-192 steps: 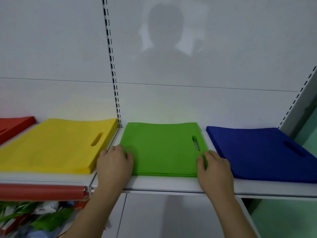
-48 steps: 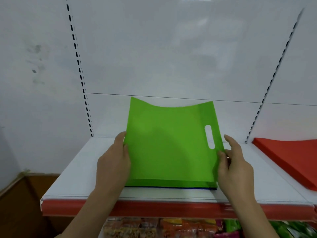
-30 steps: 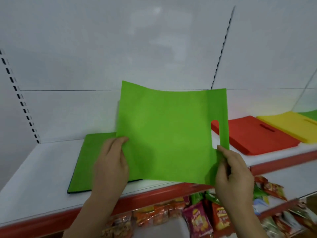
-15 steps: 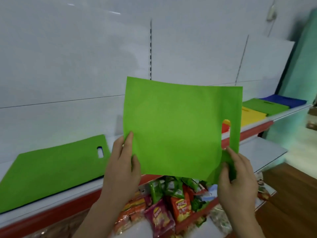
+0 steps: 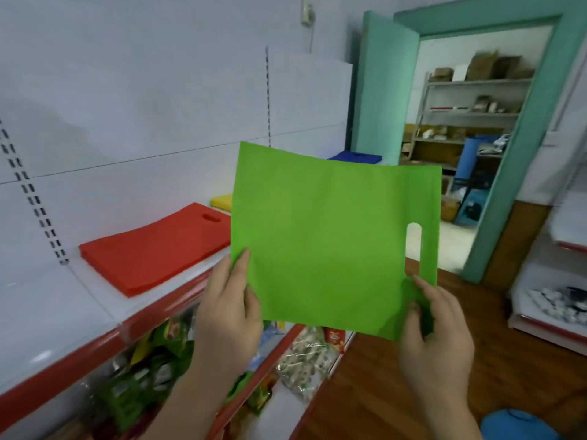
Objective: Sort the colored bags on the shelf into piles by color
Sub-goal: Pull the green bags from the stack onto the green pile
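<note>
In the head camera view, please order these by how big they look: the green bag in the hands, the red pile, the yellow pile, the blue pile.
1. green bag, nearest the camera
2. red pile
3. blue pile and yellow pile: both mostly hidden behind the bag, so unranked

We stand facing a white back panel (image 5: 133,90) with slotted uprights. A teal door frame (image 5: 521,160) opens onto a storeroom, where a metal rack (image 5: 470,112) holds boxes. The floor (image 5: 381,392) is reddish-brown wood, and snack packets (image 5: 149,376) fill the lower shelf.
</note>
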Available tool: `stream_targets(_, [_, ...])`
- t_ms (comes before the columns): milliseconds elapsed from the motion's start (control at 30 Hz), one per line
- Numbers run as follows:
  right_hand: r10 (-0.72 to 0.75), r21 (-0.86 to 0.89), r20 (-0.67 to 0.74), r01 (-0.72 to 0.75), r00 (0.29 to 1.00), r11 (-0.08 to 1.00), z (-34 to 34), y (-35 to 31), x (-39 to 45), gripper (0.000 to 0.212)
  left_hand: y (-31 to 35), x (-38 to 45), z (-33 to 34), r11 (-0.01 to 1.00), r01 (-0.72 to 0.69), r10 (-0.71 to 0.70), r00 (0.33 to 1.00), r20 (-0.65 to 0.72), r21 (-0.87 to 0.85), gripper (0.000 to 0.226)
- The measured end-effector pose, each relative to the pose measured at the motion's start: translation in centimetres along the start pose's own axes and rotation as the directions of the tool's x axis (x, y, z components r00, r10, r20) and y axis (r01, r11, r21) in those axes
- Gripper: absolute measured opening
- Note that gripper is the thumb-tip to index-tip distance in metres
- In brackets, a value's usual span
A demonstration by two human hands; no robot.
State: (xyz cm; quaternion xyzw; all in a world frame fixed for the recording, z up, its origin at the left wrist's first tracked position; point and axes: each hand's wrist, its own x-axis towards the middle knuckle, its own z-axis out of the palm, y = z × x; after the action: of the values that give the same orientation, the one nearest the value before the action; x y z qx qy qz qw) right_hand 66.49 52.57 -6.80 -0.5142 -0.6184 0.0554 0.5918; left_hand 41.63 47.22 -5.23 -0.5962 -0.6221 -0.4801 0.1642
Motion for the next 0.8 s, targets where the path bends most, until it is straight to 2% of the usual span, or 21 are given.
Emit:
stream_targets(167, [0.052, -0.089, -0.014, -0.053, 0.999, 0.995, 0.4, 5.4, 4.9, 0.044, 2.2, 3.2, 8.4, 0.993, 0.069, -0.059, 0.993, 0.102, -0.100, 0.063])
stream_targets(400, [0.061, -0.162, -0.022, -0.064, 0.998, 0.985, 4.7, 11.7, 14.8, 0.045, 2.6, 11.2, 20.7, 0.973, 0.191, -0.171, 0.974, 0.146, -0.131, 0.061])
stream_targets(733, [0.100, -0.193, -0.073, -0.112, 0.992, 0.975, 8.8, 21.6, 27.2, 0.046, 3.8, 20.4, 36.4, 0.969, 0.140, -0.088, 0.965, 0.246, -0.202, 0.062])
stream_targets(800, [0.095, -0.188, -0.070, -0.107, 0.993, 0.976, 10.2, 24.0, 29.5, 0.047, 3.9, 21.9, 39.3, 0.970, 0.162, -0.114, 0.963, 0.246, -0.182, 0.062])
